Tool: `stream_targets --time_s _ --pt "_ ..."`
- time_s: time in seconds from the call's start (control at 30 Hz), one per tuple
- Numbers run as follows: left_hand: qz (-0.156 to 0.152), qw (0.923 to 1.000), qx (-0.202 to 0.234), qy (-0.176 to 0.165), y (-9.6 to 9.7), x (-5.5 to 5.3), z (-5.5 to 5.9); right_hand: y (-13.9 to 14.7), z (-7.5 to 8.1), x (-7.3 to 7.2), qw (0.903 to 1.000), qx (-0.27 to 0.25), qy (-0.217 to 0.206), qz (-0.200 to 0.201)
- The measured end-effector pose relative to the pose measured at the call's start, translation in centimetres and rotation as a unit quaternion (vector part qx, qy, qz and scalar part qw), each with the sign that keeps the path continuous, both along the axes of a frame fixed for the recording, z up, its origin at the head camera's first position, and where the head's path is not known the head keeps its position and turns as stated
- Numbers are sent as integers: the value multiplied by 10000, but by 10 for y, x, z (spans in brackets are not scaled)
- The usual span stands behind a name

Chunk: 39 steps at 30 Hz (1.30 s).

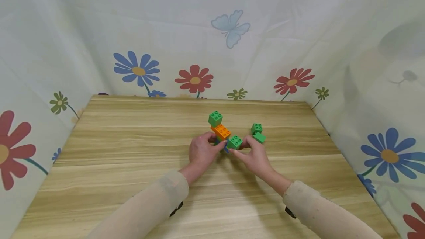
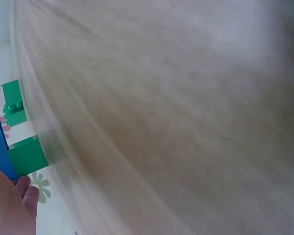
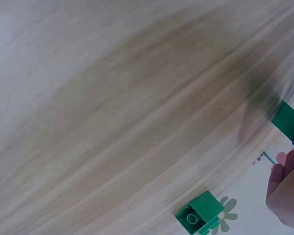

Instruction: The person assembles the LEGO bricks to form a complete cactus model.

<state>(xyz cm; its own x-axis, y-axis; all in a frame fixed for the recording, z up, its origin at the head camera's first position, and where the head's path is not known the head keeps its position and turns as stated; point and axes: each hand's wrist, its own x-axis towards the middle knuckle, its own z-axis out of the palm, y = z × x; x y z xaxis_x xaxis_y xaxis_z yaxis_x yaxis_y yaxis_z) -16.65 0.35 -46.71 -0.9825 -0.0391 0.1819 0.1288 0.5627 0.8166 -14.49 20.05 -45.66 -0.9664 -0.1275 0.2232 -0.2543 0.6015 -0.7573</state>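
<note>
My left hand (image 1: 204,151) grips a small build of toy building bricks above the table. An orange brick (image 1: 221,132) lies across it, with a green brick (image 1: 216,118) on its far end. Below the orange one is a blue brick (image 2: 1,151), mostly covered by fingers in the head view. From the other side my right hand (image 1: 256,157) pinches a green brick (image 1: 235,142) at the build's right end, close against the blue. Whether that brick is fully joined, I cannot tell. Both wrist views catch only the edges of the hands and some bricks.
Two more green bricks, one upright (image 1: 256,128) and one tilted (image 1: 259,137), lie touching or nearly touching just beyond my right hand. The wooden table (image 1: 132,132) ends at a pale curtain (image 1: 166,28) printed with flowers and butterflies.
</note>
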Motion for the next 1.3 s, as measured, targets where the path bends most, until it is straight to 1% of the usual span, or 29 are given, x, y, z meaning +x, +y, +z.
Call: stream_targets --time_s 0.27,0.5,0.67,0.77,0.87,1.0,1.17,1.3 --pt "10 10000 -27 -21 1 -1 -2 1 -1 0 9996 218 -138 -62" --pt "6 10000 42 -48 0 -1 -2 0 -2 1 9995 232 -190 -55" --pt "30 9999 6 -147 1 -1 -1 0 -2 2 9992 262 -281 -100" --pt "60 9998 -42 -185 2 0 1 2 1 3 9993 255 -262 -25" --pt "53 9998 -38 -195 2 0 1 6 2 4 9990 357 -198 156" --pt "35 9998 -26 -212 1 -1 1 16 7 6 9979 524 -216 298" --pt "48 9997 -79 -214 1 -1 0 35 18 5 9970 696 -269 223" --pt "-4 9997 -67 -220 1 -1 0 50 29 0 9973 700 -118 195"
